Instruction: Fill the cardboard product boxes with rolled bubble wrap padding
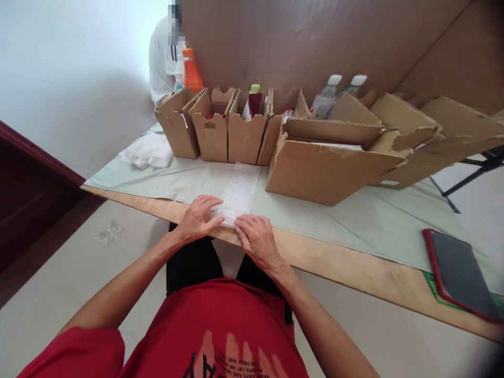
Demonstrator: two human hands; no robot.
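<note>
A strip of clear bubble wrap (239, 189) lies flat on the pale green cloth (189, 181) at the near edge of the wooden table (354, 270). My left hand (197, 218) rests palm down on the strip's near left corner, fingers spread. Beside it, my right hand (256, 239) presses on the near right end, with the fingertips at the table's edge. Neither hand grips anything.
Several small open cardboard boxes (212, 128) stand in a row behind the wrap, with bottles in them. A large open carton (326, 168) sits to the right. A phone in a red case (459, 273) lies at the right. Another person in white (163, 58) sits behind the boxes.
</note>
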